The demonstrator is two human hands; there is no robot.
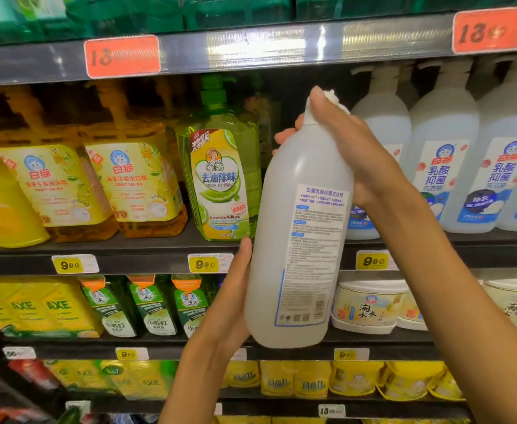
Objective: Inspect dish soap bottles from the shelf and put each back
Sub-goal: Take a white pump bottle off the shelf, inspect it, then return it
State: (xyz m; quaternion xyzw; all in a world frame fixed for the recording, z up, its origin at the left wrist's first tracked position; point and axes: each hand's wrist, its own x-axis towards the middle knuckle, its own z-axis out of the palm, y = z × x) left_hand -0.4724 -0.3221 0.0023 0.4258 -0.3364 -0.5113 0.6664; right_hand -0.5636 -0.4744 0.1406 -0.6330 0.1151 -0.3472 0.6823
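I hold a tall white dish soap bottle (pixel 300 240) in front of the shelves, tilted a little, its back label of small print facing me. My right hand (pixel 342 142) is wrapped around its neck and shoulder, covering most of the white pump top. My left hand (pixel 232 298) rests flat against the bottle's lower left side and base. Matching white bottles (pixel 443 166) with blue-and-red front labels stand on the middle shelf (pixel 128 255) behind and to the right. A green lime-labelled bottle (pixel 220 182) stands just left of the held one.
Yellow-orange soap bottles (pixel 134 182) fill the middle shelf's left side. Green pouches (pixel 156 304) and white tubs (pixel 370 304) sit on the shelf below. Yellow price tags (pixel 203 264) line the shelf edges. The upper shelf rail (pixel 251 47) carries red tags.
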